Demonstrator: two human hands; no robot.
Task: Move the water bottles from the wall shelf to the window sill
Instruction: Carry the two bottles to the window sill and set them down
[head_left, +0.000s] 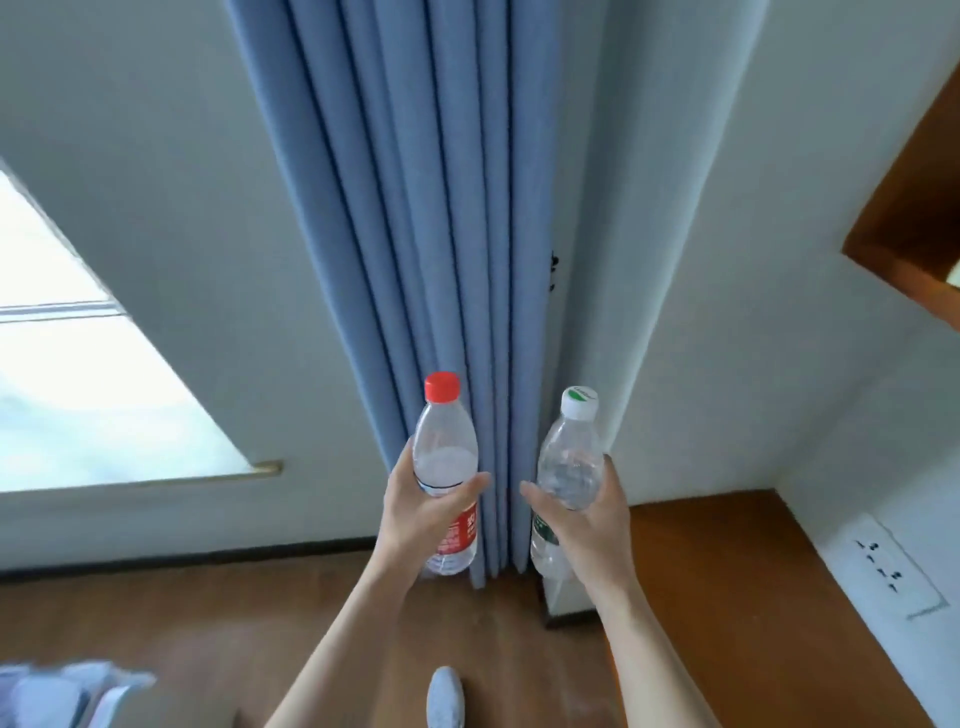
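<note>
Left hand (415, 514) with fingers clamped around a red-capped bottle (445, 467); right hand (587, 514) with fingers clamped around a white-capped bottle (569, 467). Both bottles are held upright, side by side, in front of a blue curtain (415, 208). Window sill (156, 486) at left; wooden floor (208, 623) below.

We hold both bare forearms out in front of us, rising from the lower edge and drawing a little closer together toward the wrists. Our left hand (423, 512) and our right hand (584, 512) sit level and near each other, not touching. Each grip is closed around something upright, thumb tips pointing inward, fingers curled behind.
</note>
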